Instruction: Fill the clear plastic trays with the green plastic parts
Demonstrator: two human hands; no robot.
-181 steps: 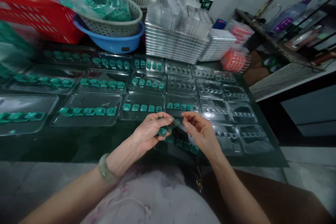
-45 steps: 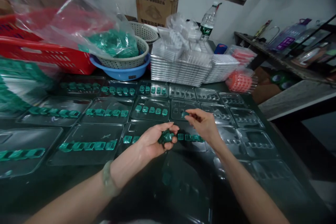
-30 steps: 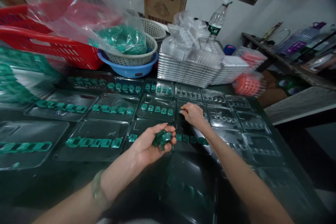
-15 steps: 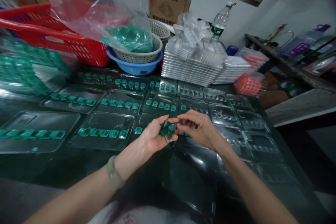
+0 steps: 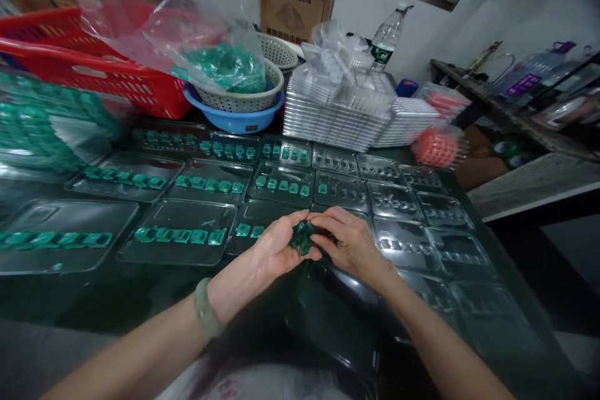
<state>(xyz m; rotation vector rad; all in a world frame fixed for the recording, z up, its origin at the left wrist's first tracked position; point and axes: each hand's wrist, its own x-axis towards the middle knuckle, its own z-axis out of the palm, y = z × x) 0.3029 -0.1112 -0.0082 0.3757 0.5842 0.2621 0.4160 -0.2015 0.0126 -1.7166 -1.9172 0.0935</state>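
My left hand (image 5: 281,242) is palm up and cupped around several small translucent green plastic pieces (image 5: 301,236). My right hand (image 5: 349,240) meets it from the right, thumb and fingers bent and closed on a green piece at the edge of the palm; its fingertips partly cover the piece. Beneath both hands lies a clear plastic tray (image 5: 268,211), with green pieces in its row of slots on the left; the hands hide the rest of it. To its left, another clear tray (image 5: 175,254) has a full row of green pieces.
More clear trays spread over the dark table, those on the right (image 5: 410,247) with bare slots. Behind them stand a stack of clear trays (image 5: 335,114), a blue basin (image 5: 234,117), a red basket (image 5: 154,90) and a bottle (image 5: 387,37). Stacked filled trays (image 5: 42,122) sit at left.
My right hand has moved in closer against my left palm, its fingers more bent. Another green piece now shows in the tray beneath. The view has shifted slightly.
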